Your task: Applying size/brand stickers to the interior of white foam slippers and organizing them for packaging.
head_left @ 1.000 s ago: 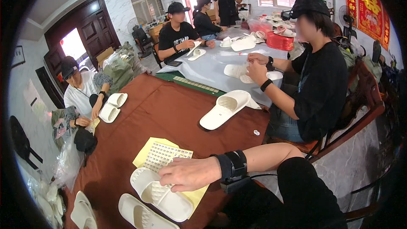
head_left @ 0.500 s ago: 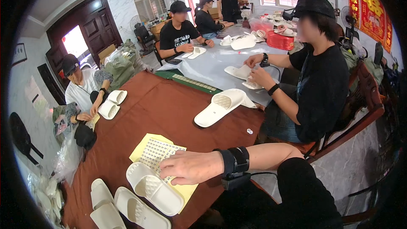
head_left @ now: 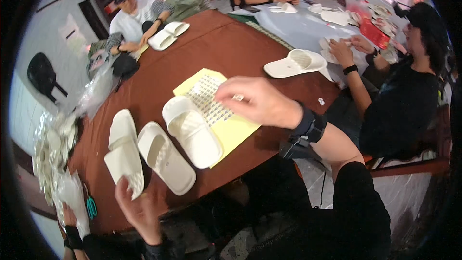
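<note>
My right hand (head_left: 262, 102) is closed in a pinch above a yellow sheet of small printed stickers (head_left: 239, 135). A tiny pale sticker (head_left: 237, 97) shows at its fingertips. Beside the sheet, overlapping its left edge, a white slipper (head_left: 199, 144) lies sole down. To its left lie a second white slipper (head_left: 171, 168) and a third white slipper (head_left: 122, 161). My left hand (head_left: 138, 209), somewhat blurred, is raised at the near end of the third slipper with its fingers apart and nothing visible in them. Whether it touches that slipper, I cannot tell.
Brown cloth covers the table (head_left: 236, 43). Another white slipper (head_left: 296, 63) and a small round white piece (head_left: 321, 101) lie right. Teal-handled scissors (head_left: 91, 207) and bagged slippers (head_left: 55, 144) are left. Co-workers sit around; another person's hand (head_left: 69, 214) shows lower left.
The view has tilted down and turned. My right hand has lifted off the sticker sheet with a small sticker at its fingertips. My left hand has come into view by the slippers.
</note>
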Demonstrator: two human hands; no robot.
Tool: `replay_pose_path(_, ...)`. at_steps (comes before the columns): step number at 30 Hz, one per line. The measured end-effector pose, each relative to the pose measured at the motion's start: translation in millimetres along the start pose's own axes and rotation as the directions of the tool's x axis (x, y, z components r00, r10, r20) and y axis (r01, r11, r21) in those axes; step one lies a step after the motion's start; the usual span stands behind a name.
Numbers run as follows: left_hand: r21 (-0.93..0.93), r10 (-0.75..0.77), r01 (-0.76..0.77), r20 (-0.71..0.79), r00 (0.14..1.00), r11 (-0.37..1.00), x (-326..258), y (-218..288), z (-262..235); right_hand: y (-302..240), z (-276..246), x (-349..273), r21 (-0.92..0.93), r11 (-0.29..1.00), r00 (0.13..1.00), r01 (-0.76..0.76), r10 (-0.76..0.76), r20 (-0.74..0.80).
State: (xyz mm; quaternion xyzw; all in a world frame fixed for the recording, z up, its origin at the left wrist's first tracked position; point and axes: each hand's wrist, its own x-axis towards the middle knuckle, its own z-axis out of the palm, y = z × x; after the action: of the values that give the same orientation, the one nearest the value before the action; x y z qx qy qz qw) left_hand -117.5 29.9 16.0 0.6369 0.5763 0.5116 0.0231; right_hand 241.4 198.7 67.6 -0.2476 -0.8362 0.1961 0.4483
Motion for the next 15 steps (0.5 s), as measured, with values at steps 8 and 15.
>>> replay_pose_path(8, 0.315, 0.207, -0.419, 0.532, 0.821, 0.852, 5, 58, 64, 8, 11, -2, 0.169, 0.946, 0.961, -0.276, 0.272, 0.045)
replay_pose_path(15, 0.34, 0.177, -0.389, 0.513, 0.84, 0.856, 0, 40, 77, 5, 58, -26, -0.016, 0.999, 0.967, 0.029, -0.024, 0.255)
